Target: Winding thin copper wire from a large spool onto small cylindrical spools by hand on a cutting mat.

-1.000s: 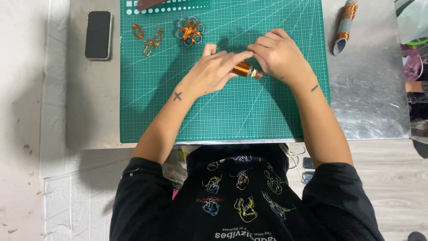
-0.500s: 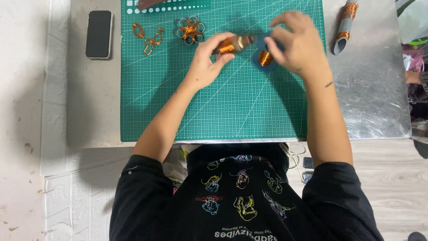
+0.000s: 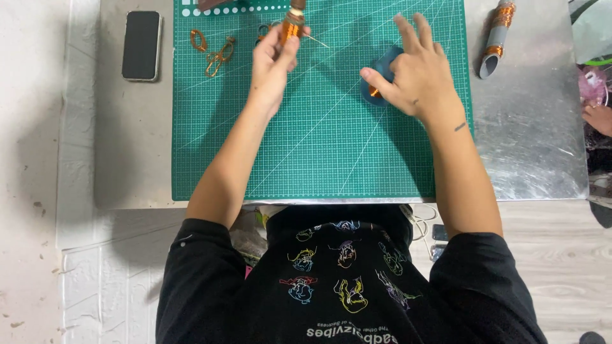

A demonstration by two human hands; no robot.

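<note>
My left hand point(image 3: 273, 58) is raised over the far part of the green cutting mat point(image 3: 319, 146), gripping a small spool of copper wire point(image 3: 292, 24) upright between thumb and fingers. A thin strand of wire runs from the spool to the right. My right hand point(image 3: 414, 76) rests on the mat to the right, fingers spread, thumb and fingers pinching a small dark blue-grey piece with copper wire point(image 3: 375, 89) on it. The two hands are well apart.
A black phone point(image 3: 141, 44) lies on the metal table point(image 3: 542, 146) left of the mat. Bent copper wire shapes point(image 3: 213, 51) lie at the mat's far left. A grey tube wrapped with copper wire point(image 3: 496, 37) lies at the far right. Another person's hand point(image 3: 599, 118) shows at the right edge.
My hands have separated: the left lifted the spool toward the mat's far edge, the right moved right with the small wired piece. The wire flower shape is now hidden behind my left hand.
</note>
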